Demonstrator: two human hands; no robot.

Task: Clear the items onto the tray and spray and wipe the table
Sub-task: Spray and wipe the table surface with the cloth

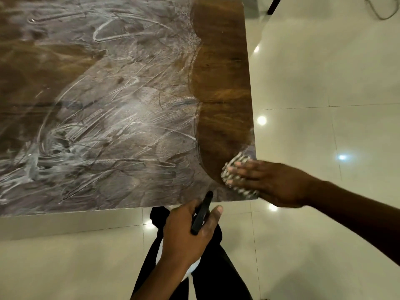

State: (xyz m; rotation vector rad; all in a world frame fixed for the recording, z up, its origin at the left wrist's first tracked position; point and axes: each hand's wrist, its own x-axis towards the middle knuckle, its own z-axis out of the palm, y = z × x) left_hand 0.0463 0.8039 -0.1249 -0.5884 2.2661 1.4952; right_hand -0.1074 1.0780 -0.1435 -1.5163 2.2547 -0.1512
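Observation:
A dark wooden table [220,68] fills the upper left of the head view. Most of its top is covered with white, streaky cleaner film; a strip along the right edge shows bare brown wood. My right hand [268,182] presses a checked cloth [234,169] flat onto the table's near right corner. My left hand [186,234] hangs just off the table's front edge, gripping a spray bottle whose black trigger [201,215] sticks up between thumb and fingers. The bottle's white body [192,267] is mostly hidden under the hand.
Glossy pale floor tiles [324,83] lie right of and in front of the table, with ceiling lights mirrored in them. My dark trousers [218,276] show below. A black furniture leg [273,5] and a cable [381,11] lie on the floor at the top right.

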